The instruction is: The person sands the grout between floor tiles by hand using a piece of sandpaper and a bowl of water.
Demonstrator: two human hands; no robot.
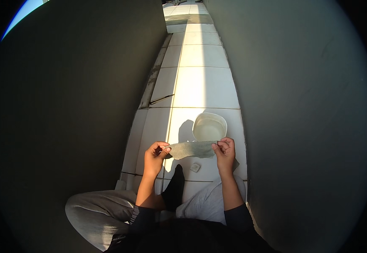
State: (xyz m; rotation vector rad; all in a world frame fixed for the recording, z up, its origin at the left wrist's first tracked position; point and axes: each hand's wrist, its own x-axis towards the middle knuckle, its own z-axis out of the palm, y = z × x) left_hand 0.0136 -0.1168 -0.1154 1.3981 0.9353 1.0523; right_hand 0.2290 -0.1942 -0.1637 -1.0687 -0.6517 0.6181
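A strip of grey-green cloth [192, 150] is stretched between my two hands, above the tiled floor. My left hand [157, 153] pinches its left end between thumb and fingers. The right end is gripped the same way by my right hand [225, 151]. Just beyond the cloth stands a whitish tub [209, 127] that seems to hold cloudy liquid; the cloth overlaps its near edge in the view. On the floor nearer to me lies a small pale block [195, 167], of a material I cannot tell.
White floor tiles [158, 123] run away between a dark wall [76, 95] on the left and a grey wall [297, 95] on the right. A thin dark stick-like thing [162, 99] lies farther off at the left. My foot in a black sock [174, 189] rests close below the cloth.
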